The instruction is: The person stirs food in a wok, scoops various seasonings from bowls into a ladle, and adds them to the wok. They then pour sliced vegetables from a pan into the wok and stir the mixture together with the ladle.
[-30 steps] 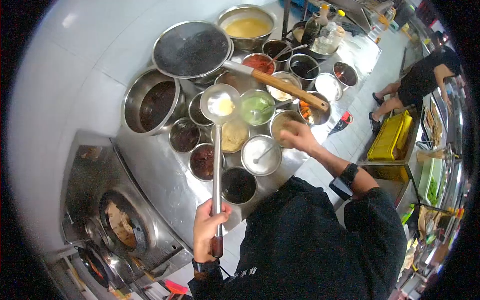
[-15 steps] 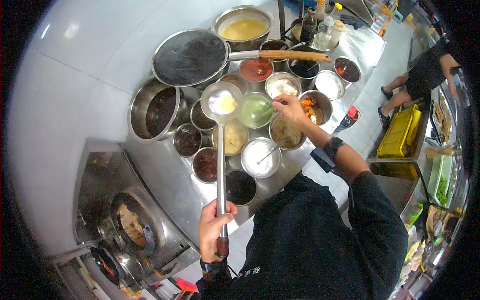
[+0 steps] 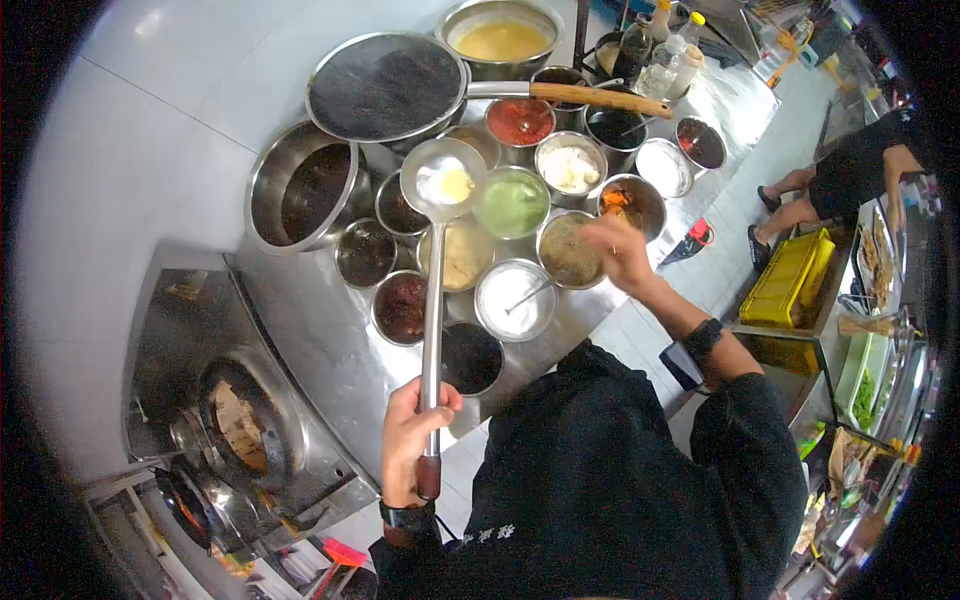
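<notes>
My left hand (image 3: 411, 432) is closed around the handle of a long metal ladle (image 3: 432, 340). The ladle's bowl, with a little pale yellow stuff in it, hangs over the pots near the middle. My right hand (image 3: 620, 255) is smeared by motion at the edge of a pot of brown seasoning (image 3: 568, 248); its fingers do not show clearly. Left of that hand stands a pot of green liquid (image 3: 512, 203). A pot of white powder (image 3: 510, 312) with a spoon in it sits nearer me. Partly behind the ladle's handle is a pot of pale yellow paste (image 3: 465, 262).
A round strainer (image 3: 385, 88) with a wooden handle lies across the far pots. At the left is a large pot of dark liquid (image 3: 312, 195). A wok (image 3: 245, 425) sits on the stove. Another person (image 3: 850, 165) stands at the right beside a yellow crate (image 3: 785, 280).
My right hand has drawn back from the green pot toward me, to the brown seasoning pot. The view has shifted slightly. My left hand keeps the ladle over the pots.
</notes>
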A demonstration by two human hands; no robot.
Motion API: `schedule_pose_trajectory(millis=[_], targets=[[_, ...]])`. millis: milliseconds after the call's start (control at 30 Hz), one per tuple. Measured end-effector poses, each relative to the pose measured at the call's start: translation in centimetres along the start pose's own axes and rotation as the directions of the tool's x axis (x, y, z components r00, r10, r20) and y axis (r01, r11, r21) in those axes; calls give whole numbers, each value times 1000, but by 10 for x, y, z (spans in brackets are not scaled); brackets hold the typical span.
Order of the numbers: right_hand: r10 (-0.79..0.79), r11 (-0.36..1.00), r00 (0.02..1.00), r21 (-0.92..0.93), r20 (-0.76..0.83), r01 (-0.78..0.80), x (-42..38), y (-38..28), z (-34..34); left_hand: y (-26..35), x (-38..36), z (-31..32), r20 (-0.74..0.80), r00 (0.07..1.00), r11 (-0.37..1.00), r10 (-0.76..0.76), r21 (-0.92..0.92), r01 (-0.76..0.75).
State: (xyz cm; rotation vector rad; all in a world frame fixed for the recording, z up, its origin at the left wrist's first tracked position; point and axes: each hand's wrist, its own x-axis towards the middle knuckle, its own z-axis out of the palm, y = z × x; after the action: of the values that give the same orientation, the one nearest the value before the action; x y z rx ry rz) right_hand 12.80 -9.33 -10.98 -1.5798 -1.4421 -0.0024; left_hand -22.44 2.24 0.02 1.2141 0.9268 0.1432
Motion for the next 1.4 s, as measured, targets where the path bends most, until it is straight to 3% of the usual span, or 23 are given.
schedule_pose_trajectory(millis=[33,67,133,333,467,500,633,733,800,867,967,1067,1100,1200,1300,1400], targets=[[74,997,995,-31,-69,-76,4,-6,-11,1,0,0,1,1000,1000,-4,-5,5],[365,928,922,121,-125,-351,3,-10,-17,2,0,-1,2,1000,1000,-7,-8,7],[675,700,729,413,-113,-583,6,-23,-34,1,2,-3,25,1000,1000,3,-9,-3],[804,572,595,264,9,-777,-31,30,-21,0,3,-3,52,999,1000,13,-5,-13],[883,437,468,322,24,-840,-32,37,-16,-4,5,-4,80,996,1000,30,-8,-30],[827,537,562,348,-34,-769,-40,40,-12,-5,5,-5,87,996,999,35,-11,-34],[965,261,228,535,-128,-803,-53,14,-16,-5,2,-4,83,996,1000,17,-14,-16],[931,362,307,392,-198,-846,-55,-15,0,-5,0,-2,55,998,1000,14,0,-14],[827,528,560,278,45,-802,-51,-13,14,-4,1,-3,62,998,1000,14,27,-16],[694,686,702,150,163,-712,-39,-19,32,-3,0,-3,73,997,1000,20,-1,-20],[600,770,746,44,289,-636,-27,-21,58,-2,-1,-4,80,996,1000,28,-11,-27],[519,703,771,328,369,-631,-30,-29,82,-2,-5,-2,64,998,1000,18,-15,-17],[484,713,770,322,416,-622,-32,-43,81,-1,-5,-1,57,998,1000,17,-20,-16],[95,965,919,190,383,-179,-34,-54,85,-4,-5,-2,42,999,999,27,-40,-26],[-94,991,842,135,532,25,-1,-86,40,-9,-5,0,41,999,995,17,-100,-13],[-66,996,954,71,292,47,27,-61,22,-3,-6,6,7,1000,996,-28,-88,28]])
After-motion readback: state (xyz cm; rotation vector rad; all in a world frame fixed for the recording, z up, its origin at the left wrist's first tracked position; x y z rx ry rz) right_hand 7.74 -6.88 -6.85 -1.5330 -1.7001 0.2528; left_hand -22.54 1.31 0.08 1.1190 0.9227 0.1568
